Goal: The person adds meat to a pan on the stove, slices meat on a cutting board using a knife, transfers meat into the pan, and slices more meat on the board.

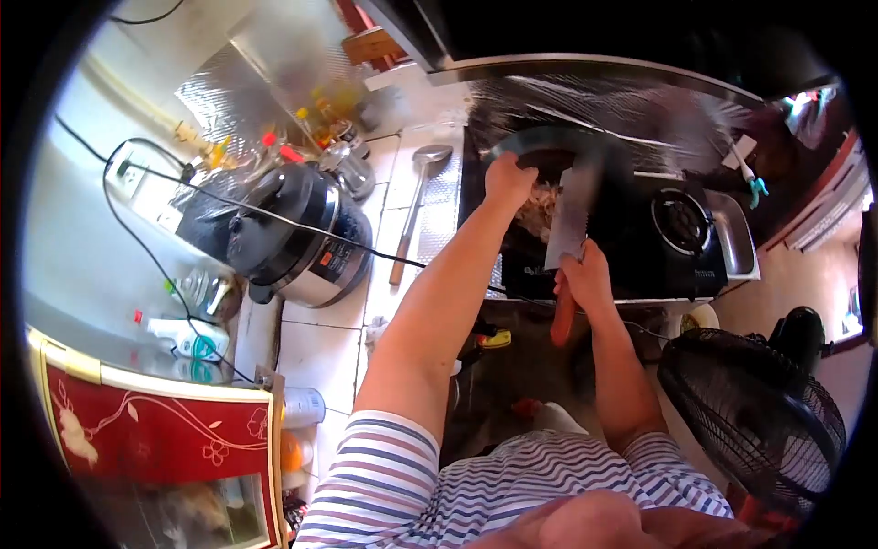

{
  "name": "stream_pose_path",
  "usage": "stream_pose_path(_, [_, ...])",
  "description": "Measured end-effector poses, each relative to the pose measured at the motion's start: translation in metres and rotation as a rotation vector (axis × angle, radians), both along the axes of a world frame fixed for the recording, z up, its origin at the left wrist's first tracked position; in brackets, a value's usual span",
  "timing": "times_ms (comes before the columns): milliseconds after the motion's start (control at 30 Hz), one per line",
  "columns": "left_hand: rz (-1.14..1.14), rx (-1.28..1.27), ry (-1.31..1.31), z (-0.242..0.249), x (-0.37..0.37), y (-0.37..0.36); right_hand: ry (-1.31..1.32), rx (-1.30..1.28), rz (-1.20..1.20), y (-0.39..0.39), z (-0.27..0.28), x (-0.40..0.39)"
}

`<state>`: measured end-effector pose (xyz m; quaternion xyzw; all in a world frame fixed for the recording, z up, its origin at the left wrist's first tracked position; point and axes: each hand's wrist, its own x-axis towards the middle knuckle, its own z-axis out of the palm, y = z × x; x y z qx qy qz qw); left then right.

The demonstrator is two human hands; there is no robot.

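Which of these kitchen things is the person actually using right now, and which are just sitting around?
In use: cleaver in the right hand; pan gripped by the left hand; food in it; stove.

Lying about: rice cooker, ladle, fan, bottles.

No text is legible: the rice cooker at left carries a small label panel and the stove front at right shows faint lettering near its edge, both too small and blurred to read.
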<state>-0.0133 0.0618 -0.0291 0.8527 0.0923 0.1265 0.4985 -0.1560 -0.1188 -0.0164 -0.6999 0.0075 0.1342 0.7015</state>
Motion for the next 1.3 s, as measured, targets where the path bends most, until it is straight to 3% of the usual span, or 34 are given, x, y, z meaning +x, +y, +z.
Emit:
stream_pose_path(100, [-0.033, 0.213, -0.128, 0.030, -0.039, -0.018, 0.032, -0.017, -0.035, -0.016, -0.022, 0.014])
stream_pose_path(200, [-0.065, 0.101, -0.128, 0.064, -0.082, -0.015, 0.032, -0.005, -0.065, -0.023, -0.030, 0.020])
stream_pose_path(267, [-0.125, 0.084, -0.273, 0.069, -0.114, -0.007, 0.177, 0.386, -0.254, -0.023, -0.029, 0.020])
stream_pose_path(333, [-0.127, -0.015, -0.183, 0.084, -0.166, -0.005, 0.163, 0.486, -0.261, -0.024, -0.031, 0.014])
stream_pose_path(400, [-0.107, -0.064, -0.060, 0.081, -0.218, -0.002, 0.180, 0.754, -0.207, -0.014, -0.026, 0.001])
stream_pose_path(467, [-0.084, -0.054, 0.171, 0.089, -0.266, -0.008, 0.129, 0.677, -0.123, 0.009, 0.013, -0.035])
stream_pose_path(533, [-0.116, -0.296, 0.196, 0.070, -0.305, -0.008, -0.005, 0.763, 0.098, 0.033, 0.015, -0.061])
stream_pose_path(633, [-0.043, -0.467, 0.105, 0.050, -0.355, -0.016, -0.047, 0.578, 0.293, 0.066, 0.037, -0.108])
stream_pose_path(667, [-0.037, -0.467, 0.106, 0.055, -0.370, -0.016, -0.007, 0.628, 0.474, 0.069, 0.052, -0.120])
stream_pose_path(733, [0.103, -0.589, 0.328, 0.077, -0.400, -0.021, 0.033, 0.635, 0.646, 0.086, 0.048, -0.146])
stream_pose_path(767, [0.184, -0.547, 0.193, 0.073, -0.414, -0.026, -0.007, 0.622, 0.760, 0.091, 0.048, -0.157])
stream_pose_path(867, [0.393, -0.545, 0.215, 0.078, -0.467, -0.028, -0.083, 0.598, 1.128, 0.104, 0.042, -0.176])
stream_pose_path(900, [0.462, -0.563, 0.223, 0.080, -0.484, -0.030, 0.060, 0.755, 1.250, 0.108, 0.036, -0.186])
stream_pose_path(1000, [0.589, -0.578, 0.235, 0.077, -0.530, -0.034, -0.039, 0.542, 1.496, 0.117, 0.030, -0.201])
stream_pose_path(1033, [0.600, -0.568, 0.197, 0.072, -0.544, -0.036, 0.039, 0.478, 1.573, 0.117, 0.030, -0.207])
stream_pose_path(1067, [0.623, -0.560, 0.159, 0.068, -0.556, -0.039, 0.017, 0.382, 1.612, 0.118, 0.028, -0.215])
stream_pose_path(1100, [0.618, -0.578, 0.092, 0.058, -0.564, -0.039, -0.048, 0.458, 1.636, 0.123, 0.018, -0.227])
stream_pose_path(1133, [0.683, -0.642, 0.214, 0.056, -0.563, -0.039, -0.099, 0.556, 1.692, 0.131, 0.009, -0.243])
stream_pose_path(1167, [0.637, -0.604, 0.298, 0.055, -0.567, -0.036, 0.187, 0.534, 1.674, 0.136, 0.006, -0.254])
stream_pose_path(1200, [0.669, -0.576, 0.210, 0.046, -0.569, -0.039, 0.475, 0.469, 1.655, 0.140, 0.004, -0.257])
stream_pose_path(1233, [0.705, -0.449, 0.220, 0.043, -0.567, -0.039, 0.468, 0.471, 1.584, 0.145, 0.008, -0.263])
stream_pose_path(1267, [0.724, -0.508, 0.143, 0.030, -0.571, -0.038, 0.394, 0.465, 1.666, 0.150, 0.016, -0.259])
stream_pose_path(1300, [0.741, -0.389, 0.140, 0.030, -0.569, -0.042, 0.421, 0.467, 1.684, 0.150, 0.026, -0.255])
